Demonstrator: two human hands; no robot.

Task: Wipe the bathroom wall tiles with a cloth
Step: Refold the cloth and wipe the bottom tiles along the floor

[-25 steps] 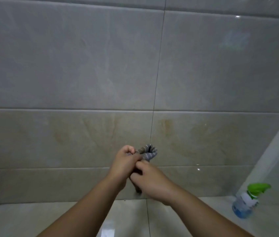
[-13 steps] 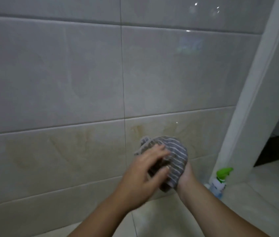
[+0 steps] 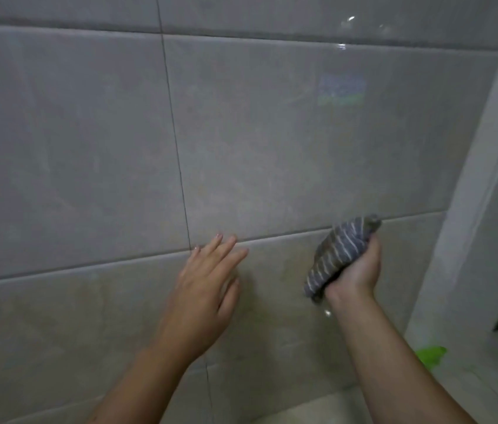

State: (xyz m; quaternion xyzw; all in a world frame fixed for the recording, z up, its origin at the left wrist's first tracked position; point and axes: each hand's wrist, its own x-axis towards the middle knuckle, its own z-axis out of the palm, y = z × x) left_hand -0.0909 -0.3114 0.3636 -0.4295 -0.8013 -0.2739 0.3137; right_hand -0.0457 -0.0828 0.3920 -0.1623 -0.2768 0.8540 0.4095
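Observation:
Large glossy grey wall tiles (image 3: 272, 154) fill the view, and the lower row looks beige with faint yellowish stains. My right hand (image 3: 356, 267) grips a bunched grey cloth with thin white stripes (image 3: 339, 249), held close to the wall by the horizontal grout line; I cannot tell whether the cloth touches the tile. My left hand (image 3: 208, 289) is spread with straight fingers in front of the lower tile, left of the cloth and apart from it. It holds nothing.
A white door frame or wall corner (image 3: 467, 209) rises at the right edge. The green top of a spray bottle (image 3: 431, 354) peeks out behind my right forearm near the floor. Pale floor tile (image 3: 318, 408) lies below.
My hands have come apart: the left hand let go of the cloth and moved left with fingers spread. The right hand carried the bunched cloth right and up. The view has shifted too.

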